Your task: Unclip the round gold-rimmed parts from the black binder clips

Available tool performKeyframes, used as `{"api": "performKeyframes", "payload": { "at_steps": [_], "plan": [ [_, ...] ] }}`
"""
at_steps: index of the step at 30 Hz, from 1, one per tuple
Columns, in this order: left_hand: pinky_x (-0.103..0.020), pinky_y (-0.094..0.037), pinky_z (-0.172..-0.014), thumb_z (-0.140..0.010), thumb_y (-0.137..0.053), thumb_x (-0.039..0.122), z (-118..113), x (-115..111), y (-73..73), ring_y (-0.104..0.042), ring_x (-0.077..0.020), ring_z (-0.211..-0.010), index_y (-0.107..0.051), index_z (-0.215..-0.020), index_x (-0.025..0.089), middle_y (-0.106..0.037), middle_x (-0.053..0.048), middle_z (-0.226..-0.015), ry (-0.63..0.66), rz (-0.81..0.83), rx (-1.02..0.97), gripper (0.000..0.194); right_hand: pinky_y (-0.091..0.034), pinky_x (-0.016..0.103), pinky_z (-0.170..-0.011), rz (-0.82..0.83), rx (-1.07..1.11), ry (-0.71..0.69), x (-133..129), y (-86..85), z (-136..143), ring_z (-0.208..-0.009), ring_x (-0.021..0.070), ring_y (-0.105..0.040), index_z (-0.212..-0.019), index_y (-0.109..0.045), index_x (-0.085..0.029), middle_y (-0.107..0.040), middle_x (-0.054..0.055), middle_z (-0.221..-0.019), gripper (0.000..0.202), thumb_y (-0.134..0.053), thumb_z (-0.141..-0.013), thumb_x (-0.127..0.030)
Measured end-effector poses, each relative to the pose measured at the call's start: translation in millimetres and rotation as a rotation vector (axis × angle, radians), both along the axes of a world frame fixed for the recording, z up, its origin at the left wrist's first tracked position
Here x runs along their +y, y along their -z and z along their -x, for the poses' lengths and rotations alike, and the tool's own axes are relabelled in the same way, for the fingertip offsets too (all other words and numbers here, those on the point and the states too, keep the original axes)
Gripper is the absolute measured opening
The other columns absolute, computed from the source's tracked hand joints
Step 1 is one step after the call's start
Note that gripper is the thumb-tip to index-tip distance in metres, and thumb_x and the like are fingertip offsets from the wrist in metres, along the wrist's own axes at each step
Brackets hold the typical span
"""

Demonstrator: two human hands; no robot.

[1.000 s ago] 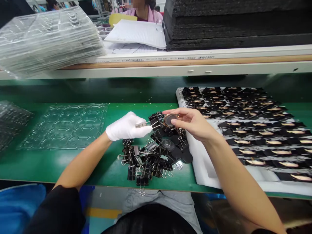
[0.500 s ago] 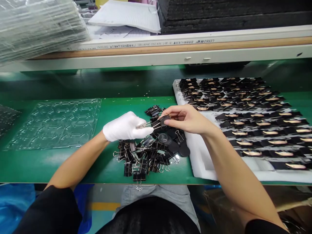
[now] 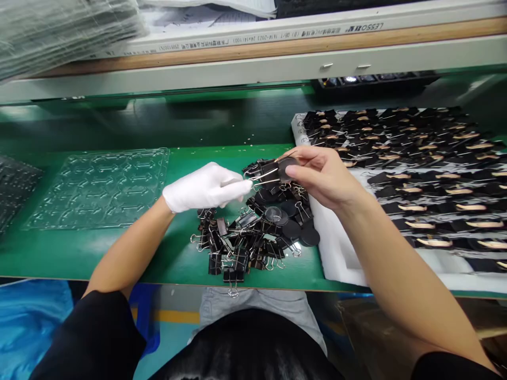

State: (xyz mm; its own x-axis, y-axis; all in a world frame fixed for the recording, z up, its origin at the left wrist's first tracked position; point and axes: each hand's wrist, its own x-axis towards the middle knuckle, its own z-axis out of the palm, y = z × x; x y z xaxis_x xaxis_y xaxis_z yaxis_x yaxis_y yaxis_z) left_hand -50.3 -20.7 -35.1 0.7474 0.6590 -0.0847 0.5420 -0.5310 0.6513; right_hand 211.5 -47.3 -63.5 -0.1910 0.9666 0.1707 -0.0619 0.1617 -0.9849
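White cotton covers the left hand (image 3: 206,187), whose gloved grip is pinched shut on the wire handles of a black binder clip (image 3: 266,175) held just above the desk (image 3: 119,253). The bare right hand (image 3: 322,177) meets it from the right, thumb and fingertips closed on a small dark round disc (image 3: 285,165) that sits at the clip's mouth; whether the clip's jaws actually bite the disc cannot be told. Both hands hover over the far edge of a heap of loose binder clips (image 3: 245,237), with several more dark discs lying among them on its right side. The heap rests on the green desk near its near edge, between the two forearms.

Right of the heap, touching the right wrist's side, lies a white foam sheet (image 3: 340,253) carrying rows of clipped parts (image 3: 415,158), black with pale tan pieces showing, running toward the far right. On the left of the desk sits a clear plastic blister tray (image 3: 99,187) with moulded pockets, well apart from the hands. A stack of similar clear trays (image 3: 59,31) rests on the shelf at the far left
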Motion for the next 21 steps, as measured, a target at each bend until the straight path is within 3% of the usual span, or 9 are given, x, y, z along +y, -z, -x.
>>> {"api": "performKeyframes", "payload": {
  "at_steps": [3,6,10,13,17,19,21],
  "plan": [
    [-0.028,-0.023,-0.054,-0.099,-0.046,0.065,-1.4,-1.4,5.1,-0.031,-0.0100,-0.052,-0.056,-0.062,0.019,-0.046,0.003,-0.054,0.043,-0.217,0.181,0.060,-0.058,0.028,-0.066,0.080,0.170,0.054,0.9,0.4,3.9,-0.074,0.0146,-0.066,-0.084,-0.070,-0.024,-0.068,-0.001,-0.083,0.038,-0.091,-0.068,-0.052],
    [-0.030,-0.017,-0.054,-0.097,-0.047,0.070,-8.1,-2.8,21.8,-0.023,-0.0115,-0.050,-0.053,-0.061,0.020,-0.042,0.003,-0.052,0.099,-0.332,0.326,0.062,-0.060,0.030,-0.069,0.179,0.256,0.056,0.7,0.7,8.0,-0.075,0.0150,-0.065,-0.081,-0.064,-0.024,-0.063,-0.002,-0.081,0.043,-0.090,-0.067,-0.056],
    [-0.031,-0.017,-0.055,-0.097,-0.051,0.057,-11.3,0.2,35.2,-0.021,-0.0121,-0.050,-0.049,-0.057,0.020,-0.039,0.003,-0.052,0.199,-0.307,0.354,0.054,-0.061,0.030,-0.066,0.266,0.285,0.021,-1.1,2.3,13.1,-0.070,0.0132,-0.062,-0.082,-0.063,-0.023,-0.061,-0.002,-0.082,0.047,-0.092,-0.065,-0.056],
    [-0.030,-0.019,-0.055,-0.099,-0.051,0.050,-5.0,5.1,27.1,-0.023,-0.0109,-0.053,-0.045,-0.057,0.019,-0.037,0.004,-0.054,0.244,-0.225,0.241,0.053,-0.060,0.030,-0.063,0.291,0.239,-0.030,-2.5,2.3,13.0,-0.072,0.0145,-0.064,-0.084,-0.065,-0.023,-0.064,-0.001,-0.084,0.044,-0.091,-0.070,-0.056],
    [-0.025,-0.026,-0.056,-0.100,-0.053,0.048,3.3,7.8,8.7,-0.032,-0.0077,-0.054,-0.048,-0.057,0.017,-0.041,0.005,-0.054,0.069,-0.111,-0.014,0.053,-0.058,0.029,-0.065,0.288,0.093,-0.150,-5.1,-1.2,8.4,-0.078,0.0165,-0.067,-0.085,-0.074,-0.021,-0.071,0.003,-0.088,0.042,-0.090,-0.071,-0.058],
    [-0.023,-0.031,-0.055,-0.099,-0.054,0.049,3.3,6.7,5.0,-0.039,-0.0071,-0.052,-0.055,-0.059,0.017,-0.046,0.005,-0.052,-0.081,-0.056,-0.142,0.051,-0.059,0.031,-0.073,0.245,0.014,-0.198,-7.0,-2.8,7.9,-0.084,0.0177,-0.069,-0.089,-0.079,-0.020,-0.076,0.008,-0.105,0.042,-0.090,-0.073,-0.057],
    [-0.022,-0.035,-0.053,-0.099,-0.056,0.051,0.5,4.8,6.0,-0.043,-0.0073,-0.049,-0.062,-0.063,0.016,-0.049,0.005,-0.049,-0.200,-0.023,-0.243,0.050,-0.061,0.035,-0.083,0.198,-0.009,-0.211,-8.9,-2.4,9.7,-0.096,0.0202,-0.071,-0.094,-0.081,-0.021,-0.072,0.010,-0.132,0.039,-0.088,-0.076,-0.055]
  ]
}}
